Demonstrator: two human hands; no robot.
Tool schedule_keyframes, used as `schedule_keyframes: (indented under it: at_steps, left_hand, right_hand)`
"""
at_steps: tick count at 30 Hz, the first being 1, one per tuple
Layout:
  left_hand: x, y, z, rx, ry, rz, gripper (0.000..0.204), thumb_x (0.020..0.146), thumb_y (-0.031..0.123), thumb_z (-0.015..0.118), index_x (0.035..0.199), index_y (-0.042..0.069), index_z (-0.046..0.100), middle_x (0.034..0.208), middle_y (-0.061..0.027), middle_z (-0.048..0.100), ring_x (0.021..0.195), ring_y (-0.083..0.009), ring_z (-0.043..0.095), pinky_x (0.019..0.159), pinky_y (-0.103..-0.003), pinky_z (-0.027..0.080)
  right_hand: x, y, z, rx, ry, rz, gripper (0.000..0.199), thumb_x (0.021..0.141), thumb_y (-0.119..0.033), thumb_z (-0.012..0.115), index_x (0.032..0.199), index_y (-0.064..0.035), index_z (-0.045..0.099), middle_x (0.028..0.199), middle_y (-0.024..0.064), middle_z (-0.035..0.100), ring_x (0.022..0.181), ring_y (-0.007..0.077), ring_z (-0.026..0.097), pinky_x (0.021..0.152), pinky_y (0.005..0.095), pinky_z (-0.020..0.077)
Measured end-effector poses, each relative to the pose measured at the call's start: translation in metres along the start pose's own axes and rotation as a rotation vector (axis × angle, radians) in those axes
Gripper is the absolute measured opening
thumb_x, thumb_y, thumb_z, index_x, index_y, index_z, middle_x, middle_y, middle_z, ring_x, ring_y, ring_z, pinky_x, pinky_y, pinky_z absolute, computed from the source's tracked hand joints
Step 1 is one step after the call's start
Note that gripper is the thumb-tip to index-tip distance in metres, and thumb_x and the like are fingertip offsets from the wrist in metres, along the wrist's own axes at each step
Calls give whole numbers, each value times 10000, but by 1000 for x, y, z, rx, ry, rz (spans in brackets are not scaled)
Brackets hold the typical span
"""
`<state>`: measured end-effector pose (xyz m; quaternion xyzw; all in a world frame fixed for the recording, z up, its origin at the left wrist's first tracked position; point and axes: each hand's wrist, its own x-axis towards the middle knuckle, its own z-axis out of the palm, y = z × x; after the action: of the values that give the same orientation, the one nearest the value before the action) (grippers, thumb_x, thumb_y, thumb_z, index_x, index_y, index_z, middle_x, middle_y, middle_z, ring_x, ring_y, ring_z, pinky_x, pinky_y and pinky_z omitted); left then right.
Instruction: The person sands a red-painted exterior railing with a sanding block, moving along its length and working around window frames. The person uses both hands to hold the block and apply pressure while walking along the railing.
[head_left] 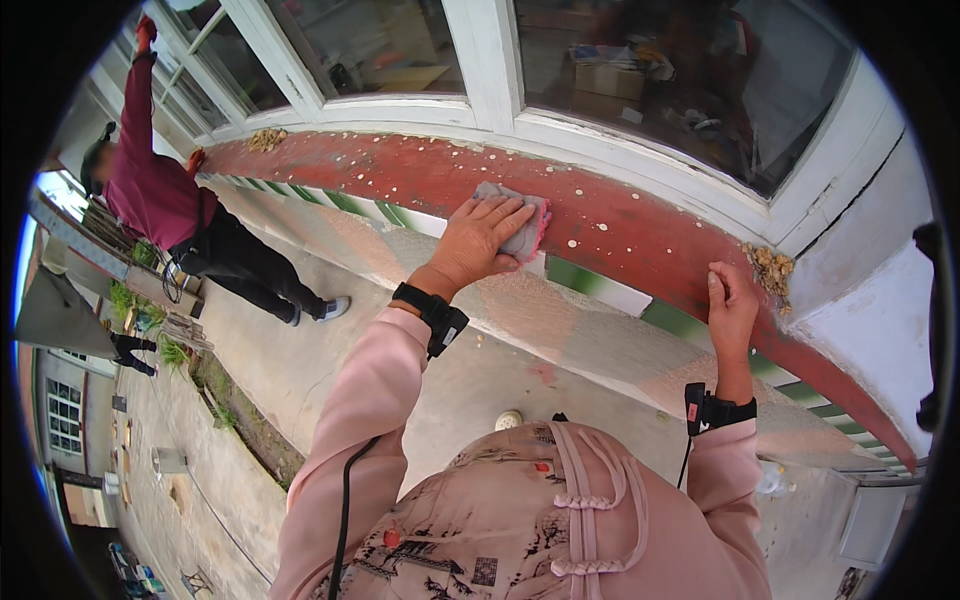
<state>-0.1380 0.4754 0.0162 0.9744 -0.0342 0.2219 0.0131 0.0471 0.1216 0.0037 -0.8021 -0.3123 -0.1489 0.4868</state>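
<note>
My left hand (474, 240) presses a folded grey cloth (522, 238) with a pink edge onto the red windowsill (640, 225). Its fingers lie over the cloth. Farther right, my right hand (735, 305) is at the sill's front edge with its fingers curled in; nothing shows in them. Whether that hand touches the sill, I cannot tell. Pale specks dot the worn red paint around the cloth. Each of my wrists carries a black strapped device.
White-framed windows (492, 65) rise behind the sill. Yellowish crumbly clumps sit at its right corner (770, 272) and far left (267, 140). Left of me, a person in a maroon top (160, 190) reaches up to a window, wearing red gloves. A concrete floor (290, 350) lies below.
</note>
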Motion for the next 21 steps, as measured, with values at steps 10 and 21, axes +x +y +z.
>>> schedule_keyframes:
  at_steps: [10,21]
  left_hand:
    - [-42,-92,-13,226,-65,-278,956,528,260,878,1392,305,473,1448,-45,430,1327,-256,395,1076,-480,283]
    - [-65,-195,-35,208,-235,-333,1103,471,169,889,1451,268,392,1504,11,379,1381,-253,341,1111,-482,271]
  right_hand:
    - [-1,-3,0,-100,11,-57,131,904,-57,610,1018,-1,640,952,130,667,866,207,641,795,303,494]
    - [-2,-1,2,-170,63,-44,129,926,-61,586,1021,5,644,933,117,664,871,168,621,796,283,481]
